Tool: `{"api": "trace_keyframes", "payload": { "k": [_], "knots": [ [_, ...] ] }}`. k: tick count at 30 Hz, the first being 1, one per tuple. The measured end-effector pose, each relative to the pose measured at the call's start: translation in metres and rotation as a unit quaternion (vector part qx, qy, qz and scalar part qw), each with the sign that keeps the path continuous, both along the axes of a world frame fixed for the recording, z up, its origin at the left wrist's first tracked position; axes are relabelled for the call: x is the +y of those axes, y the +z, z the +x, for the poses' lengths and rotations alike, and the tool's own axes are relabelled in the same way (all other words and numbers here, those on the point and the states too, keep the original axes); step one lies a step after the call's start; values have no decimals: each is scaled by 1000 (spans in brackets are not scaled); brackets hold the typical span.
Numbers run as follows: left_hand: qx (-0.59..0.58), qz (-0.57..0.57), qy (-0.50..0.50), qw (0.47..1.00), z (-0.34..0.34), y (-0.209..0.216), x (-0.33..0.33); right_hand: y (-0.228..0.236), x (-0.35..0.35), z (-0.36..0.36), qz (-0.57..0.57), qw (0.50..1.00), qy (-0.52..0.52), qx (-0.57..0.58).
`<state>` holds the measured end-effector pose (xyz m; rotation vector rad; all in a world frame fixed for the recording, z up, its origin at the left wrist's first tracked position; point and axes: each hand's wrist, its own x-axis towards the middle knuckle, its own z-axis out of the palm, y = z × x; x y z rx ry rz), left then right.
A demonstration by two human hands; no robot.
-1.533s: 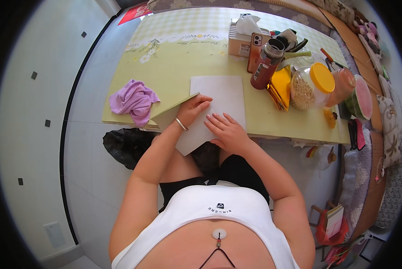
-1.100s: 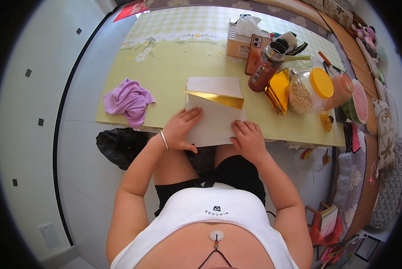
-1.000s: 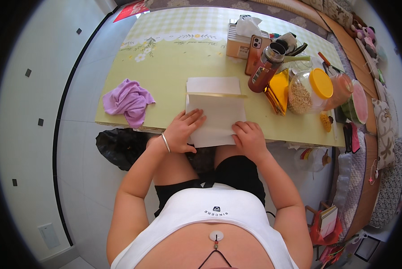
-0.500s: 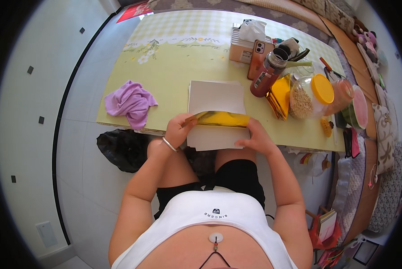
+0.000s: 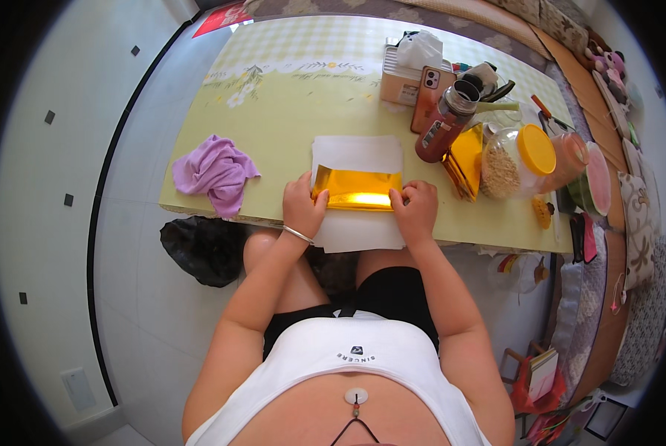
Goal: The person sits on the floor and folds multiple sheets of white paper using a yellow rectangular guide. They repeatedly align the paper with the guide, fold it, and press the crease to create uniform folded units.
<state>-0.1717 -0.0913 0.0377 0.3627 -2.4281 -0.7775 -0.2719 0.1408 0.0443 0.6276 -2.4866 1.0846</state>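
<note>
A strip of shiny gold foil paper (image 5: 357, 187) lies across a stack of white paper (image 5: 359, 152) at the table's near edge. My left hand (image 5: 304, 204) grips the foil's left end, thumb on top. At the other end, my right hand (image 5: 415, 210) pinches its lower right corner between thumb and curled fingers. The foil looks folded along its near edge, and its far edge stands slightly raised. White sheets show beyond and in front of it, the near ones jutting over the table edge.
A lilac cloth (image 5: 216, 173) lies at the left. To the right stand a dark red flask (image 5: 446, 126), a phone (image 5: 430, 97), folded gold paper (image 5: 464, 160) and a yellow-lidded jar (image 5: 502, 165). A tissue box (image 5: 400, 83) is behind them. A black bag (image 5: 203, 249) sits below the table's left front.
Both hands have lowered the foil from a raised, curved position onto the white paper. The right hand's fingers have curled in, and more of the gold surface shows.
</note>
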Motion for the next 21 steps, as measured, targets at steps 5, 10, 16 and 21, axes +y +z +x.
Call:
{"api": "trace_keyframes", "payload": {
  "k": [5, 10, 16, 21],
  "knots": [
    [-35, -18, 20, 999, 1, 0, 3, 1, 0, 0, 16, 1000, -6, 1],
    [-63, 0, 28, 998, 0, 1, 2, 1, -3, 0, 32, 999, -16, 7],
    [-14, -142, 5, 990, -2, 21, 7, 0, -2, -2, 44, 999, -21, 3],
    [49, -226, -239, 943, -14, 12, -11, 3, -3, -2, 54, 998, -9, -10]
  ]
}}
